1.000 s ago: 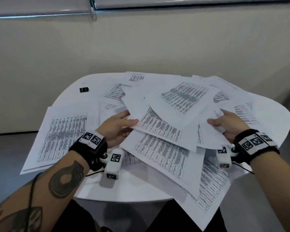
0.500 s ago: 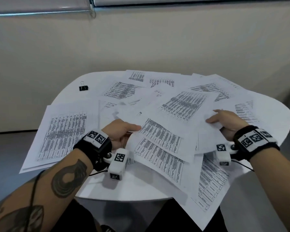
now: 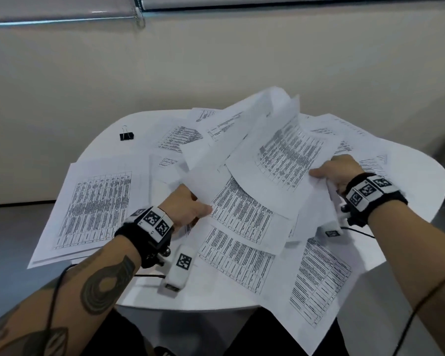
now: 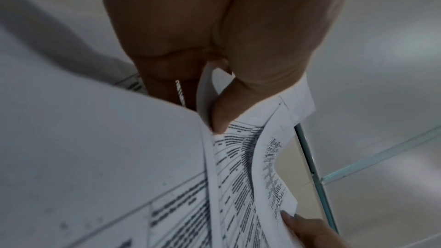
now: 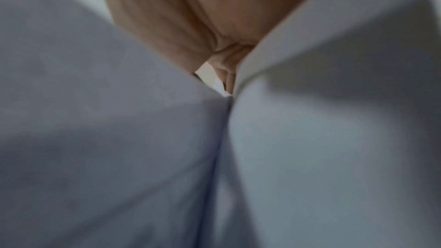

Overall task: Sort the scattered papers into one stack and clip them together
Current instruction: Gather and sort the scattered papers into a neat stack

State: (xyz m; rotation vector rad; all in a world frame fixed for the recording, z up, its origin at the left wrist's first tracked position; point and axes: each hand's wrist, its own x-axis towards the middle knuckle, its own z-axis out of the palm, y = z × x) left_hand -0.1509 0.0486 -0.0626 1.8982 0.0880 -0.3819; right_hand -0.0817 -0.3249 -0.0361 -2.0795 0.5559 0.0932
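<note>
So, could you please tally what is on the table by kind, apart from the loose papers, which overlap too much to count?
Binder clip: 1
Left hand, holding papers: 1
Right hand, holding the same papers: 1
Wrist cameras, left and right: 2
Total: 5

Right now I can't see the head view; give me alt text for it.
Both hands lift a loose bundle of printed papers off a white table, the left hand gripping its near-left edge and the right hand its right edge. More sheets lie scattered flat around it, and a black binder clip sits alone at the table's far left.
</note>
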